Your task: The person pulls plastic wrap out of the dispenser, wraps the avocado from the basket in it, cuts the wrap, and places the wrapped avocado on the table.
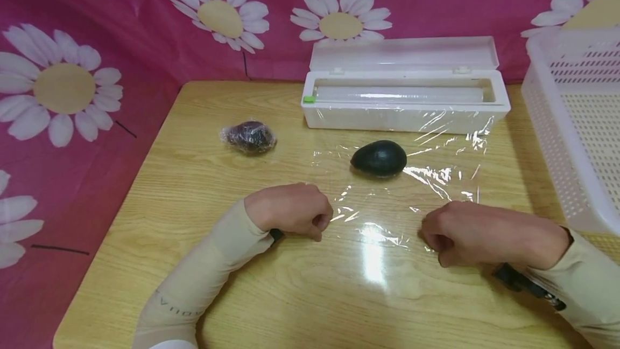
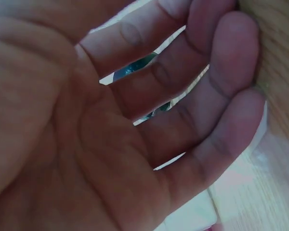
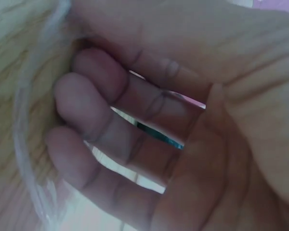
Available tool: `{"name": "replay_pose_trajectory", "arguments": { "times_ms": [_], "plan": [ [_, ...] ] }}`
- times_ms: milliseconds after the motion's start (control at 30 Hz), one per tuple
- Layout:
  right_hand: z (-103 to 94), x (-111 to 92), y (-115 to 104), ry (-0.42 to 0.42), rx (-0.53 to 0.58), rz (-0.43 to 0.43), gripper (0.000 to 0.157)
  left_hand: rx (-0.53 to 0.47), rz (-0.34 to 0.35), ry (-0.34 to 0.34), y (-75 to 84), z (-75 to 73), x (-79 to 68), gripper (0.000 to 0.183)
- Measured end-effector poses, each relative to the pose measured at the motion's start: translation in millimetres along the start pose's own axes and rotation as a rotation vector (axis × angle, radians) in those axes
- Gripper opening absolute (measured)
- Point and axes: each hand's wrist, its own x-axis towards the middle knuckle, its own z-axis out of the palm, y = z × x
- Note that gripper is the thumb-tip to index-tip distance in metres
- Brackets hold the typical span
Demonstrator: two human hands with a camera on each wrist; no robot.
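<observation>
A dark avocado (image 1: 379, 159) lies on a clear sheet of cling film (image 1: 438, 174) spread over the wooden table. The sheet runs forward from the roll (image 1: 399, 94) in a white dispenser box (image 1: 349, 117). At the film's near left corner my left hand (image 1: 290, 211) pinches it with curled fingers. My right hand (image 1: 477, 233) grips the near right corner, knuckles up. In the right wrist view, a bunched strip of film (image 3: 21, 130) hangs beside the curled fingers (image 3: 82, 103). Both thumb tips are mostly hidden. Another avocado (image 1: 249, 137), wrapped in film, rests at the left.
The dispenser's lid (image 1: 402, 54) stands raised at the back, with a small green slider (image 1: 309, 99) at the box's left end. To the right is a white perforated basket (image 1: 557, 139). A pink flowered cloth (image 1: 281, 63) hangs behind the table (image 1: 160, 220).
</observation>
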Motion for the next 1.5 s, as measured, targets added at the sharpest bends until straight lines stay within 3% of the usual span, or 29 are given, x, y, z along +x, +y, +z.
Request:
{"name": "replay_pose_trajectory", "arguments": {
  "times_ms": [333, 733, 933, 1500],
  "plan": [
    [-2.5, -2.3, 3.1, 0.018, -0.034, -0.059, 0.036, -0.012, 0.031, -0.015, -0.8, -0.8, -1.2, 0.028],
    [-7.9, -11.8, 6.1, 0.037, -0.041, -0.073, 0.033, -0.007, -0.02, 0.012, 2.0, 2.3, 1.2, 0.032],
    [-14.0, -16.8, 5.8, 0.025, -0.013, -0.063, 0.033, -0.009, -0.002, 0.018, 0.9, 1.6, 0.6, 0.023],
    [-23.0, -25.6, 5.0, 0.11, -0.053, -0.064, 0.035, -0.008, 0.058, 0.06, -0.5, 3.2, 0.0, 0.03]
  ]
}}
